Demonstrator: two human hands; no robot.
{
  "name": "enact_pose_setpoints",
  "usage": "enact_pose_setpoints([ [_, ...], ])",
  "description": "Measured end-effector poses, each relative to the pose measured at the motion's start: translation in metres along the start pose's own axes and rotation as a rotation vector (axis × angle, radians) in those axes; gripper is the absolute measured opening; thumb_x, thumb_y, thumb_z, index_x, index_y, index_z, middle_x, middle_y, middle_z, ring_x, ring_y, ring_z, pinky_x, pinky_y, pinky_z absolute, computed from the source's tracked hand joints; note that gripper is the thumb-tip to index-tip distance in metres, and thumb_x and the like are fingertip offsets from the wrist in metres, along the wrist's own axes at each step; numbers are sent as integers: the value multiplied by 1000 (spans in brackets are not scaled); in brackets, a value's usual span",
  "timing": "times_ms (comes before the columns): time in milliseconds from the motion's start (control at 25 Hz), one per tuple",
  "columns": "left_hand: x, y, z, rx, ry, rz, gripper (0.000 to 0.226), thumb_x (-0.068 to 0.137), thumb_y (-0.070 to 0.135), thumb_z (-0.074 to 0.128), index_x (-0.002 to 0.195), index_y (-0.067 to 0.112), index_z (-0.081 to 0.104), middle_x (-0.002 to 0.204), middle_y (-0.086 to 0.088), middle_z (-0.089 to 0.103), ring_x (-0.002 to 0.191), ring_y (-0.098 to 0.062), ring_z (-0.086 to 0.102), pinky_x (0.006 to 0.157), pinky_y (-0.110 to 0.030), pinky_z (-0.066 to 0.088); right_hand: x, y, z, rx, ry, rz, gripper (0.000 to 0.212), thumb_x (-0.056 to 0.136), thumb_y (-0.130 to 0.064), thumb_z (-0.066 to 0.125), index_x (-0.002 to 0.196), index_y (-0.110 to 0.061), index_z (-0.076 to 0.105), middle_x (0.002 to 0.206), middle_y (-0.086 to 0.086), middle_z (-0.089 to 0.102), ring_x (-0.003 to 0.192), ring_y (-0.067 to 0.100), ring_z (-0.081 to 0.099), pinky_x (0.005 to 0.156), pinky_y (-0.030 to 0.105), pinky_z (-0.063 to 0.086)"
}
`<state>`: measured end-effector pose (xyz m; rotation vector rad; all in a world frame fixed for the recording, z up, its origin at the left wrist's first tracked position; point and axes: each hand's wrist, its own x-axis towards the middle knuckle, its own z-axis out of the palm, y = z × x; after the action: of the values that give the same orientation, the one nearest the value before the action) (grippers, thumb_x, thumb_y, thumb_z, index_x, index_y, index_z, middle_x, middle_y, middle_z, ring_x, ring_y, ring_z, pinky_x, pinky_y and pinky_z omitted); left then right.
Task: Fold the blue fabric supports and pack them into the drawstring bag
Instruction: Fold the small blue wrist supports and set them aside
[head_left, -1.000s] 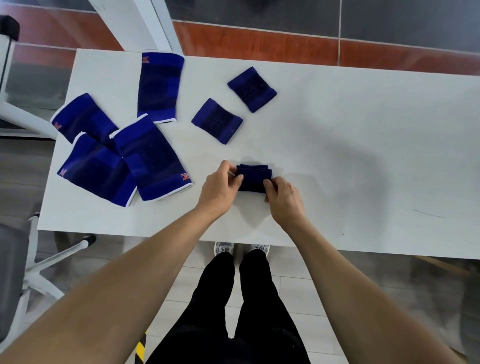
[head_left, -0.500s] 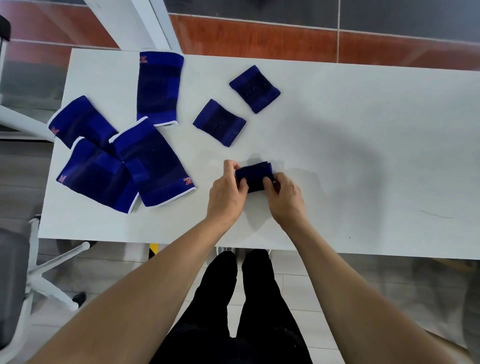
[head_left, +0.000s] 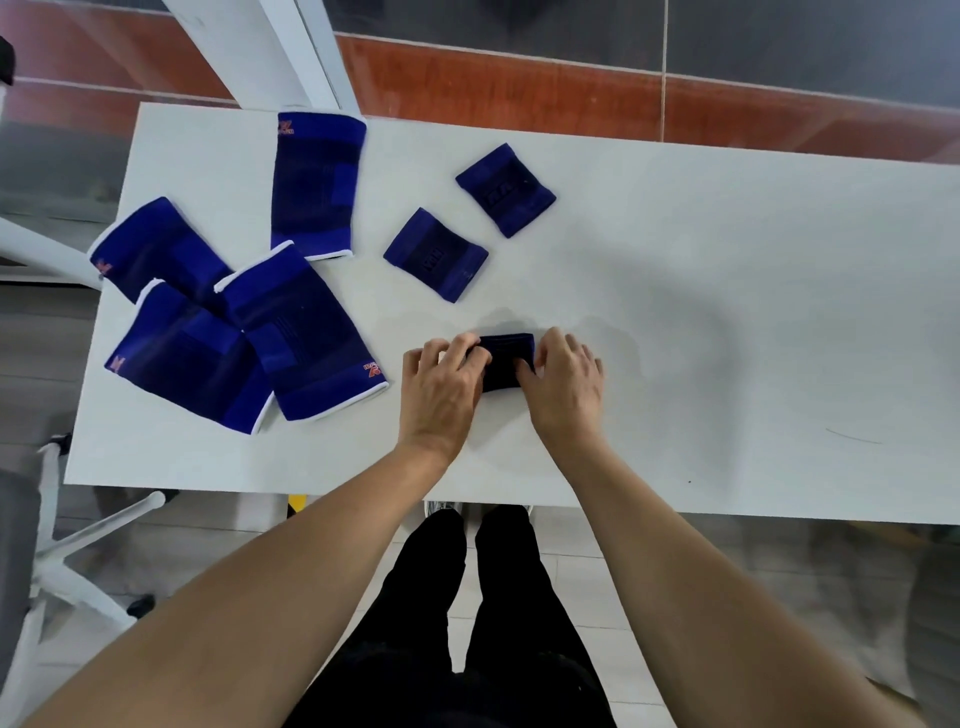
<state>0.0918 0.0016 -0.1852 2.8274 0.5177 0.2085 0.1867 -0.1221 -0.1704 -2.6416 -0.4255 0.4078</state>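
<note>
A small folded dark blue support (head_left: 505, 359) lies on the white table (head_left: 727, 322) in front of me. My left hand (head_left: 441, 387) presses on its left end and my right hand (head_left: 563, 384) on its right end, fingers spread over the fabric. Two small square blue supports (head_left: 435, 254) (head_left: 505, 189) lie flat just beyond. Several larger blue supports with white edging lie at the left: one upright (head_left: 316, 182), and three overlapping (head_left: 306, 332) (head_left: 189, 358) (head_left: 156, 249). No drawstring bag is in view.
A white post (head_left: 270, 52) stands behind the table's far left corner. A white chair base (head_left: 67, 566) is on the floor at the lower left. My legs stand at the table's near edge (head_left: 727, 512).
My hands have gone from pinching the small support's ends to lying flatter on top of it, and the fabric looks pressed down into a tighter fold.
</note>
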Motion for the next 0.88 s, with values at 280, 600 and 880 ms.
enact_pose_setpoints([
  [280,6,-1,-2,-9,-44,-27,23,89,25,70,112,26,69,134,9,63,101,-25,58,83,-39,43,-26,25,15,-177,180,-406,37,83,-10,61,117,-21,72,111,-5,71,107,23,64,106,40,39],
  [600,72,56,21,-35,-85,-20,24,85,26,75,109,29,70,133,9,64,94,-27,57,81,-40,46,29,67,-25,-231,199,-283,38,85,-9,65,119,-24,70,112,-8,70,119,19,60,118,45,28],
  [880,153,112,51,28,-120,-37,27,89,26,70,115,33,69,137,11,62,94,-27,56,81,-39,46,100,111,-65,-238,124,-218,51,83,-6,63,131,-21,63,129,-3,65,128,23,54,119,47,26],
])
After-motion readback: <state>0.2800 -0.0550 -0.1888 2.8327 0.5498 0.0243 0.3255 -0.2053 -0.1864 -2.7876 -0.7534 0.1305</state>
